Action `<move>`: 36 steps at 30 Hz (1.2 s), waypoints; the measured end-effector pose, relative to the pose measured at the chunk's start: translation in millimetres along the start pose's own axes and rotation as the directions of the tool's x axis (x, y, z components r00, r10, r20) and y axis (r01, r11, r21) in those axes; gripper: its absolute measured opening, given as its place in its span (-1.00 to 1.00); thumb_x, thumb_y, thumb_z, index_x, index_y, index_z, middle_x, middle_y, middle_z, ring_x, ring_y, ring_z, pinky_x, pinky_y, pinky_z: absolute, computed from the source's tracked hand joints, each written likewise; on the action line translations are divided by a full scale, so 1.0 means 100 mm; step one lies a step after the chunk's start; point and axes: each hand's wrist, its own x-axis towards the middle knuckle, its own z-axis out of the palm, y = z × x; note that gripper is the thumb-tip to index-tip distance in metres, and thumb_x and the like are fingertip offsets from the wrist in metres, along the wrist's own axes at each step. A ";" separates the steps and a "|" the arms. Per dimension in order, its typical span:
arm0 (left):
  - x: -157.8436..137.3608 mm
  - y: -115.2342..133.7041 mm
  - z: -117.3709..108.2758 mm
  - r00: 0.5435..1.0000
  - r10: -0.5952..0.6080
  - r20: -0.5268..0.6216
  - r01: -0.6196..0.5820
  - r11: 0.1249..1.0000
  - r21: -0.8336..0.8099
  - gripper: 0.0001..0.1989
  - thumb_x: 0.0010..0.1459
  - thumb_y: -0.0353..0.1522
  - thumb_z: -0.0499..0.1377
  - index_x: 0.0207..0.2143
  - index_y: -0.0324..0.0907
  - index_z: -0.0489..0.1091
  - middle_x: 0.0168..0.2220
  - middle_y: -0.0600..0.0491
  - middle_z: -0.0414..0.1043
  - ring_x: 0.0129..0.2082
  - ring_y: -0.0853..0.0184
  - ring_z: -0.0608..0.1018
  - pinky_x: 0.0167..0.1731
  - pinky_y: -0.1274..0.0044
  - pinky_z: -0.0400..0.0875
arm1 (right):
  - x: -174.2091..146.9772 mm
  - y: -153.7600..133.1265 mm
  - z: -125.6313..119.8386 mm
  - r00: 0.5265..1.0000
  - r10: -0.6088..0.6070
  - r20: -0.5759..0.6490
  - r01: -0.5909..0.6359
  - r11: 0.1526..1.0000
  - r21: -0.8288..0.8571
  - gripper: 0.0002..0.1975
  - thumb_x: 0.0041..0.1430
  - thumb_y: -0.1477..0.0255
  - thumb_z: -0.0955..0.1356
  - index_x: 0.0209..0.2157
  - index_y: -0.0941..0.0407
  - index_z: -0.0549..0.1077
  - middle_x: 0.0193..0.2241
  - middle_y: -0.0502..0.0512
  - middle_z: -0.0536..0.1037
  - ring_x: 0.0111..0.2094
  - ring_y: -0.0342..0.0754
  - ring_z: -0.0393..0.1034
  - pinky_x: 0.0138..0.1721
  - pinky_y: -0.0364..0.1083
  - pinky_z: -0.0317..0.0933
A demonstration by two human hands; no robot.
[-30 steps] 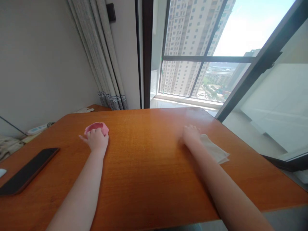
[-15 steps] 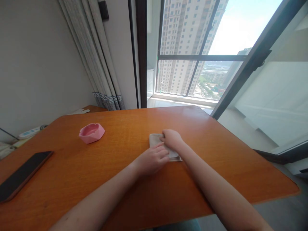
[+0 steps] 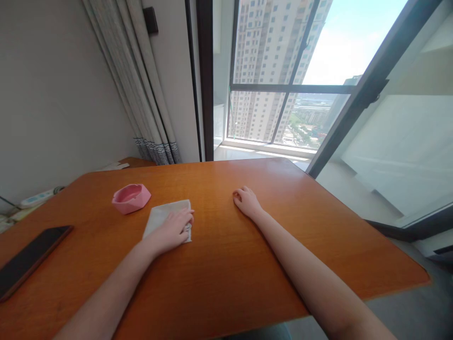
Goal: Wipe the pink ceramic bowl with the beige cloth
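- Head view is showing a pale cloth (image 3: pixel 157 218), which is lying flat on the wooden table (image 3: pixel 212 274), left of the middle; its right edge is wrinkling a little under the fingers.
- Left hand (image 3: pixel 174 228) is resting on this cloth, covering its near right part, and its fingers are bending down at the right edge. Whether they are pinching the fabric or only pressing on it, I cannot tell.
- Pink bowl (image 3: pixel 131 198), with angular sides, is standing upright just beyond the cloth and to its left; a narrow strip of wood is separating the two.
- Right hand (image 3: pixel 247 202) is resting on the table, well apart from the cloth, and its fingers are curling inward loosely. How wide the space inside them is, I cannot tell.
- Dark flat slab (image 3: pixel 33 255) is lying near the left edge of the table, with a reddish-brown rim.
- White power strip (image 3: pixel 37 199) is lying past the table's left edge.
- Grey curtain (image 3: pixel 123 71) is hanging behind the table, on the left.
- Tall building (image 3: pixel 264 61) is rising outside, behind the dark-framed window (image 3: pixel 288 88).
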 end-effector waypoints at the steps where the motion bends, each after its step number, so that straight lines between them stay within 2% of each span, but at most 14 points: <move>1: -0.11 -0.13 -0.03 0.997 -0.068 -0.024 0.068 0.998 -0.002 -0.81 -0.06 -0.51 -0.07 -0.39 -0.17 0.27 0.01 -0.09 0.32 0.02 0.18 0.35 0.03 0.28 0.21 | 0.00 0.00 0.01 1.000 0.004 0.006 -0.004 1.000 0.000 -0.75 0.14 0.44 0.23 -0.20 0.11 0.48 -0.21 0.18 0.44 -0.12 0.00 0.30 -0.08 -0.10 0.13; 3: -0.36 -0.40 -0.06 0.967 -0.244 -0.070 0.246 0.969 0.009 -0.84 -0.11 -0.54 -0.11 -0.49 -0.16 0.18 -0.31 -0.05 0.37 -0.27 0.24 0.42 -0.19 0.39 0.31 | 0.01 -0.02 0.03 1.000 0.024 0.001 -0.024 1.000 -0.004 -0.74 0.14 0.45 0.22 -0.19 0.10 0.48 -0.22 0.17 0.44 -0.13 -0.01 0.31 -0.08 -0.11 0.13; 6: -0.71 -0.78 -0.05 0.904 -0.400 -0.149 0.408 0.913 0.023 -0.81 -0.19 -0.58 -0.11 -0.52 -0.15 0.11 -0.43 0.01 0.31 -0.36 0.26 0.38 -0.30 0.44 0.26 | 0.00 -0.08 0.05 0.999 0.037 -0.005 -0.037 0.999 -0.018 -0.73 0.14 0.46 0.21 -0.18 0.10 0.47 -0.22 0.17 0.44 -0.16 -0.01 0.32 -0.10 -0.10 0.14; 8: -0.88 -0.97 -0.04 0.888 -0.431 -0.163 0.443 0.896 0.044 -0.81 -0.23 -0.59 -0.10 -0.54 -0.15 0.11 -0.45 0.01 0.30 -0.36 0.25 0.37 -0.30 0.44 0.24 | 0.00 -0.12 0.06 1.000 0.010 0.008 -0.010 1.000 -0.005 -0.73 0.15 0.45 0.21 -0.17 0.10 0.46 -0.23 0.15 0.44 -0.17 -0.02 0.33 -0.10 -0.11 0.14; 11: -1.01 -1.07 -0.06 0.902 -0.405 -0.149 0.417 0.907 0.057 -0.79 -0.25 -0.59 -0.09 -0.54 -0.16 0.15 -0.43 -0.01 0.32 -0.32 0.22 0.38 -0.26 0.43 0.24 | -0.02 -0.18 0.07 0.999 -0.035 0.027 0.035 0.999 0.020 -0.73 0.17 0.45 0.21 -0.16 0.09 0.46 -0.24 0.14 0.44 -0.17 -0.04 0.33 -0.08 -0.12 0.13; 14: -0.96 -0.88 -0.19 0.895 -0.420 -0.151 0.436 0.895 0.094 -0.82 -0.21 -0.56 -0.06 -0.50 -0.16 0.19 -0.38 -0.01 0.35 -0.27 0.18 0.40 -0.22 0.37 0.24 | -0.04 -0.22 0.06 0.998 -0.043 0.034 0.042 0.999 0.030 -0.74 0.17 0.46 0.20 -0.16 0.11 0.45 -0.24 0.15 0.44 -0.16 -0.04 0.32 -0.07 -0.10 0.13; 17: -0.72 -0.47 -0.37 0.890 -0.355 -0.286 0.398 0.911 0.109 -0.87 -0.09 -0.47 -0.05 -0.44 -0.15 0.23 -0.30 -0.01 0.38 -0.18 0.15 0.41 -0.15 0.33 0.24 | -0.05 -0.27 0.08 0.999 -0.030 0.023 0.029 0.998 0.050 -0.74 0.16 0.49 0.20 -0.19 0.14 0.46 -0.24 0.20 0.43 -0.16 -0.01 0.31 -0.06 -0.07 0.14; 19: -0.47 -0.16 -0.45 0.942 -0.232 -0.244 0.250 0.967 0.046 -0.88 0.03 -0.41 -0.07 -0.39 -0.16 0.23 -0.30 0.00 0.39 -0.25 0.23 0.44 -0.19 0.41 0.29 | -0.08 -0.31 0.09 0.999 -0.046 0.003 0.046 0.995 0.084 -0.74 0.13 0.51 0.22 -0.18 0.16 0.45 -0.24 0.20 0.42 -0.16 0.00 0.30 -0.05 -0.04 0.15; 21: -0.18 0.12 -0.46 0.967 -0.229 -0.111 0.232 0.973 0.015 -0.87 0.07 -0.37 -0.07 -0.39 -0.16 0.24 -0.36 0.01 0.42 -0.37 0.28 0.46 -0.32 0.47 0.31 | -0.12 -0.36 0.10 0.992 -0.125 -0.007 0.124 0.980 0.153 -0.70 0.10 0.50 0.25 -0.11 0.16 0.42 -0.21 0.19 0.42 -0.13 0.00 0.29 -0.02 -0.03 0.14; 23: 0.11 0.34 -0.41 0.972 -0.234 0.031 0.231 0.970 0.082 -0.88 0.05 -0.35 -0.01 -0.39 -0.18 0.29 -0.38 -0.03 0.45 -0.40 0.25 0.48 -0.37 0.47 0.32 | -0.17 -0.39 0.10 0.973 -0.229 -0.011 0.225 0.944 0.241 -0.63 0.08 0.49 0.27 -0.03 0.16 0.35 -0.18 0.18 0.41 -0.11 -0.01 0.28 0.01 -0.02 0.14; 25: 0.38 0.50 -0.29 0.977 -0.208 0.055 0.198 0.968 0.154 -0.86 0.04 -0.35 0.04 -0.36 -0.19 0.33 -0.34 -0.09 0.48 -0.35 0.21 0.52 -0.35 0.45 0.35 | -0.20 -0.42 0.08 0.955 -0.297 -0.018 0.287 0.905 0.315 -0.56 0.08 0.47 0.28 0.03 0.18 0.30 -0.16 0.18 0.42 -0.09 -0.02 0.28 0.03 -0.03 0.14; 28: 0.67 0.65 -0.07 0.988 -0.140 -0.070 0.150 0.974 0.167 -0.80 0.13 -0.38 -0.02 -0.27 -0.22 0.36 -0.28 -0.15 0.49 -0.28 0.18 0.54 -0.29 0.43 0.38 | -0.23 -0.47 0.08 0.945 -0.327 -0.026 0.312 0.874 0.373 -0.51 0.05 0.53 0.27 0.08 0.21 0.25 -0.10 0.22 0.42 -0.05 -0.02 0.28 0.06 -0.02 0.13; 31: 0.79 0.72 0.16 0.987 -0.110 -0.116 0.127 0.980 0.152 -0.71 0.20 -0.42 -0.12 -0.14 -0.26 0.33 -0.22 -0.20 0.49 -0.24 0.18 0.55 -0.25 0.41 0.39 | -0.24 -0.54 0.11 0.942 -0.336 -0.019 0.315 0.860 0.401 -0.52 0.03 0.63 0.21 0.05 0.19 0.27 -0.04 0.23 0.42 0.00 -0.03 0.27 0.09 -0.01 0.11; 36: 0.81 0.65 0.35 0.982 -0.002 -0.190 0.012 0.999 0.051 -0.71 0.13 -0.45 -0.05 -0.14 -0.25 0.35 -0.19 -0.14 0.50 -0.21 0.19 0.55 -0.22 0.44 0.40 | -0.24 -0.64 0.19 0.950 -0.314 0.007 0.281 0.861 0.425 -0.68 0.01 0.67 0.16 -0.23 0.16 0.39 -0.25 0.16 0.49 -0.16 -0.05 0.33 -0.05 -0.07 0.18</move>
